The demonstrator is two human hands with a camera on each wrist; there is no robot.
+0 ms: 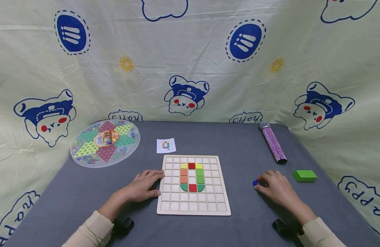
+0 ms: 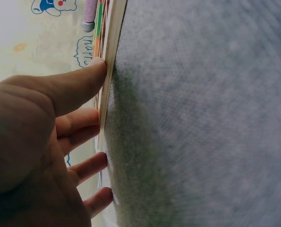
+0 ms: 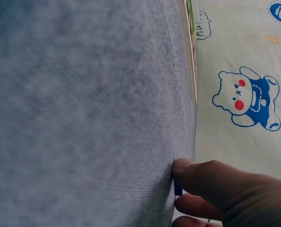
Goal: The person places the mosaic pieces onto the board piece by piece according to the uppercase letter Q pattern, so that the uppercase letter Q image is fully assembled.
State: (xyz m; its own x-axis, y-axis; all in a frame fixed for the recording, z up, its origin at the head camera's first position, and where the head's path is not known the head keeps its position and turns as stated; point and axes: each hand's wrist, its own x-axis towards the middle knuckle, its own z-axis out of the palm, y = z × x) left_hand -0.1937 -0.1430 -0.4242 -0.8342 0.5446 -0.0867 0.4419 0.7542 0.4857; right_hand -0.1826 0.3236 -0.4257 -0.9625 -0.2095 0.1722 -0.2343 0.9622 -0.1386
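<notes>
A wooden grid board (image 1: pixel 193 207) lies on the table, with red, yellow, orange and green tiles set in a ring near its middle. My left hand (image 1: pixel 142 187) rests at the board's left edge, fingers spread and touching it; in the left wrist view the thumb (image 2: pixel 81 85) lies against the board's side (image 2: pixel 111 52). To the right of the board, my right hand (image 1: pixel 274 187) pinches a small blue tile (image 1: pixel 255 183) down at the tabletop. In the right wrist view the blue tile (image 3: pixel 178 189) shows between thumb and fingers, mostly covered by them.
Behind the board lies a small pattern card (image 1: pixel 166 145). A round Chinese checkers board (image 1: pixel 105 143) is at the back left. At the back right is a purple glittery microphone (image 1: pixel 274 143), and a green block (image 1: pixel 304 176) sits beyond my right hand.
</notes>
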